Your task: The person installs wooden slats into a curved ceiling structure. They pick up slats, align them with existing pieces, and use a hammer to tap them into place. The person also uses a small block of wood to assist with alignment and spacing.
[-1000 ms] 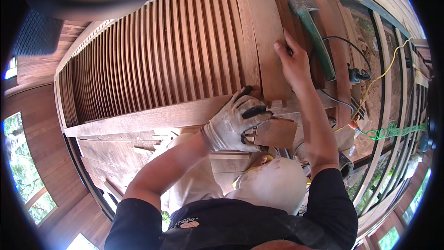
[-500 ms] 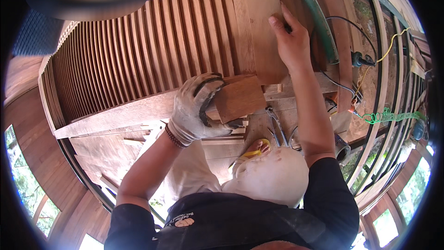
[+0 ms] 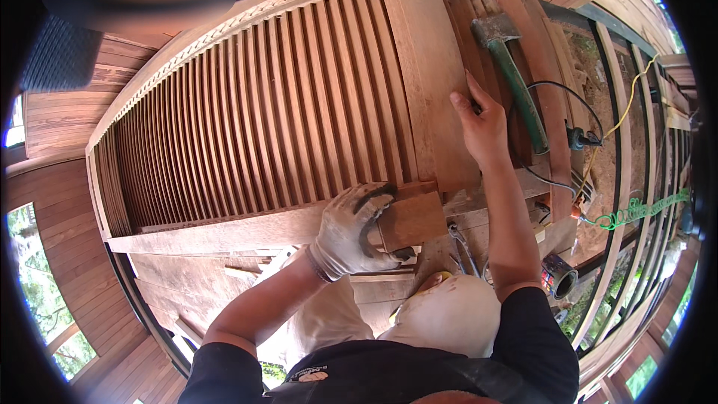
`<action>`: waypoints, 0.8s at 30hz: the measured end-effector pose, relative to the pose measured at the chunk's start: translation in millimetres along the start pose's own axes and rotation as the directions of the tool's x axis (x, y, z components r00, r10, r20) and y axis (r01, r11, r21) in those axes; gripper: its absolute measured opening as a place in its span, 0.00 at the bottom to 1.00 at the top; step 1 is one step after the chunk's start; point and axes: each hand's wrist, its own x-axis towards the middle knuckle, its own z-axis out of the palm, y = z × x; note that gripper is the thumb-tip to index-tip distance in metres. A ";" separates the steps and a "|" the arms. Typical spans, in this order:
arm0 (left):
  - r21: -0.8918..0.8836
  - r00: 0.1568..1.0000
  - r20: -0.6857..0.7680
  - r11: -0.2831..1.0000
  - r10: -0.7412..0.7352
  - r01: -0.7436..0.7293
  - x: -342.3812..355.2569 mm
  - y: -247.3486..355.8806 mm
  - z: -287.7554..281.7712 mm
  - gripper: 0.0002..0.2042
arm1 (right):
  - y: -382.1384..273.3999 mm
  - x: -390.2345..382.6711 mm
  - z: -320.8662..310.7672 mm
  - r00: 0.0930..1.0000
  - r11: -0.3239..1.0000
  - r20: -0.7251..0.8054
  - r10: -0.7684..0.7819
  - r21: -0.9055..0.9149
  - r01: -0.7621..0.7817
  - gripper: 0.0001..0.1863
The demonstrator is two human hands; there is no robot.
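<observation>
My left hand [image 3: 355,228], in a pale glove with dark fingertips, is wrapped around a brown wooden block [image 3: 413,221]. The block sits against the near right corner of a large louvered wooden panel [image 3: 419,67], which has many narrow parallel slats in a frame. Farther right, my bare right hand [image 3: 485,126] grips the right edge of the panel's wide end board. Its thumb lies on the board and its index finger stretches along the edge; the remaining fingers are mostly hidden. A hammer [image 3: 516,90] with a green handle lies just right of that hand.
Beyond the hammer run a curved wooden piece [image 3: 553,120], a black cable [image 3: 591,105] and a yellow cord [image 3: 634,82]. A coiled green hose [image 3: 636,213] hangs at the right. Below the block are metal tools [image 3: 462,247]; a can [image 3: 559,277] stands near my right elbow.
The view has shifted, so the panel and both hands appear lower and slightly farther right, and the panel's far edge shows. Both hands keep their holds.
</observation>
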 end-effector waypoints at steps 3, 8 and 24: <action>-0.016 1.000 0.003 1.000 0.001 -0.001 2.1 1.1 -1.9 0.42 | -0.9 4.1 -2.4 1.000 0.999 0.009 -0.029 0.036 0.029 0.34; -0.043 1.000 0.000 0.999 -0.030 0.030 -2.4 -2.6 6.6 0.40 | 13.9 7.9 -3.0 0.993 0.992 -0.024 -0.114 0.052 0.115 0.34; 0.459 0.795 -0.502 0.675 -0.339 0.578 345.2 -231.6 -93.8 0.43 | 14.3 7.9 4.4 0.969 0.967 -0.072 -0.236 0.082 0.241 0.33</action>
